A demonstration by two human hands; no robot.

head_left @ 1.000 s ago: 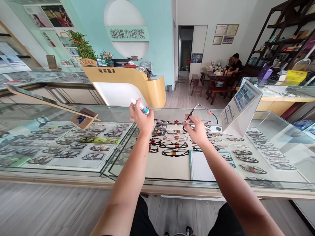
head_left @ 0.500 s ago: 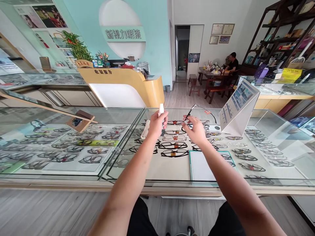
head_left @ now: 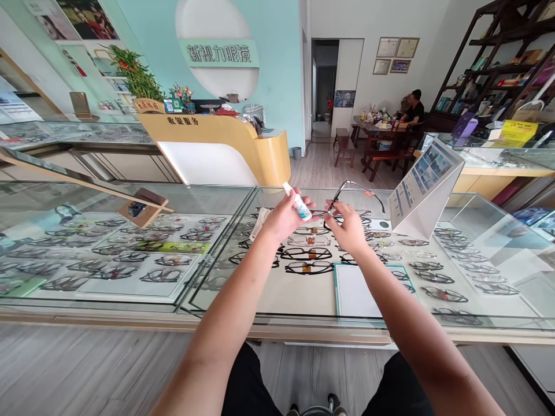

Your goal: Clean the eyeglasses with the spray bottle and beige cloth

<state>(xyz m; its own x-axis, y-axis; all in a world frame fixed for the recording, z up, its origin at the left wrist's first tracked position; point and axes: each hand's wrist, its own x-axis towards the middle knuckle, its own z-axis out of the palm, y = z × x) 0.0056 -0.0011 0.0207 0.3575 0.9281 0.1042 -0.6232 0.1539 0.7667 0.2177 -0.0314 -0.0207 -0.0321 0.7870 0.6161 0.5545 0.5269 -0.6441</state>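
Observation:
My left hand [head_left: 284, 216] holds a small white spray bottle [head_left: 302, 208] with a printed label, tilted and lying across the open palm, its thumb over the upper part. To its right, my right hand [head_left: 347, 228] pinches a pair of dark-framed eyeglasses [head_left: 342, 188] by the front; one temple arcs up and away, with an orange tag hanging from it. Most of the lenses are hidden by the fingers. Both hands are above the glass display counter [head_left: 269, 300]. A folded white cloth [head_left: 259, 222] lies on the counter beside my left wrist.
Rows of eyeglasses [head_left: 309, 267] lie inside the case. A tent-shaped card stand [head_left: 422, 188] stands on the right, a wooden-framed tilted mirror [head_left: 145, 207] on the left. A white sheet with a teal border [head_left: 358, 292] is nearer me. A person [head_left: 415, 110] sits at a far table.
My left hand has turned palm up and its fingers have loosened, tipping the bottle from upright to slanted with its label showing. The right hand still holds the eyeglasses, barely moved.

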